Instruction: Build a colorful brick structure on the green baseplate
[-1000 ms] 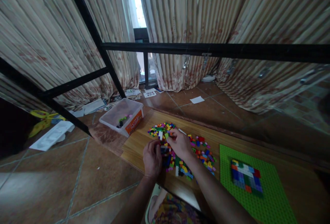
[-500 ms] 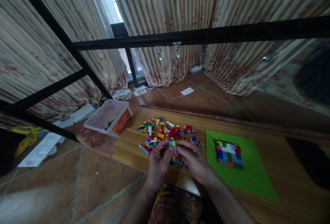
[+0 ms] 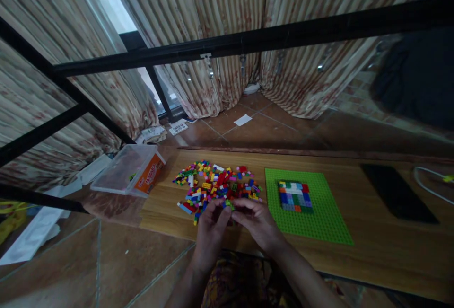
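Note:
Small green toy bricks [image 3: 229, 204] are pinched between the fingertips of both hands, over the near side of a loose pile. My left hand [image 3: 213, 223] is closed on them from the left. From the right, my right hand [image 3: 257, 220] closes on the same bricks. Fingers hide part of what is held, so its full shape cannot be made out. Beneath and beyond the hands spreads the pile of mixed coloured bricks [image 3: 207, 186]. To the right lies a green baseplate [image 3: 321, 227], carrying a flat multicoloured block of bricks [image 3: 296, 198].
A clear plastic box [image 3: 120, 171] with an orange label stands left of the wooden table [image 3: 354, 256]. A flat black slab [image 3: 399, 192] and a white cable [image 3: 427, 182] lie at the right. A black metal rail [image 3: 227, 45] crosses before the curtains.
My view has turned to the right, so the baseplate, pile and box appear further left. Both hands keep the small bricks pinched; the blue and purple parts seen before are now hidden.

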### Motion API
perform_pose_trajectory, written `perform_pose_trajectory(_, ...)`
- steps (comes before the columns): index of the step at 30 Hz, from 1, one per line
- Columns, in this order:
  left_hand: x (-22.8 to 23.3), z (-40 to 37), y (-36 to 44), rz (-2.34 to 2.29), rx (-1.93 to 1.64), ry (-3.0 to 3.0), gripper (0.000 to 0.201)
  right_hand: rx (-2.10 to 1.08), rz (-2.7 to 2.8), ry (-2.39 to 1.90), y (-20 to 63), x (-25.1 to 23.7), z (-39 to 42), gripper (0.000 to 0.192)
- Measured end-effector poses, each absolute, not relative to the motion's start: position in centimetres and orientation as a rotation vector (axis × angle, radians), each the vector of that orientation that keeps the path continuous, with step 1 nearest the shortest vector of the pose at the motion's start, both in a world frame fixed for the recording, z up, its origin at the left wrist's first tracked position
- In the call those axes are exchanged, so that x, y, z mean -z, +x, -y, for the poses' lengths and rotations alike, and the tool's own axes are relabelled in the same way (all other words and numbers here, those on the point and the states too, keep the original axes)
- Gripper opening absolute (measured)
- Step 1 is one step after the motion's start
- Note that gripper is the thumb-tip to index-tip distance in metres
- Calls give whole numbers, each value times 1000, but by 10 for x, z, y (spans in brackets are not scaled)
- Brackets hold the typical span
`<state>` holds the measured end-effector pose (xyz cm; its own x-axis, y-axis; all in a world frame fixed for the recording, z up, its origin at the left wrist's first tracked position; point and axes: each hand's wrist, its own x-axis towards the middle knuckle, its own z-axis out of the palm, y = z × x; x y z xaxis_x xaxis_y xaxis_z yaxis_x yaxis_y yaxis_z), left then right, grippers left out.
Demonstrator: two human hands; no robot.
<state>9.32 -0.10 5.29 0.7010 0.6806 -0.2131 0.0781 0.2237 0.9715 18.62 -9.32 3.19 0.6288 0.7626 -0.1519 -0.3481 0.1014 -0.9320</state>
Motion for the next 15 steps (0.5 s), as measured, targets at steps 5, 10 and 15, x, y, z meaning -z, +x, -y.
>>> perform_pose_trajectory(5, -51, 0, 89, -679, -376, 1335, 30, -934, 376, -1191, 186, -23, 100, 28)
perform_pose_trajectory(10, -55, 2, 88, -699, -304, 1300, 35, -1018, 193, -1045, 183, -23, 105, 39)
perform_pose_trajectory(15, -54, 3, 89, -688, -313, 1432, 33, -981, 261, -1109, 182, -25, 105, 35)
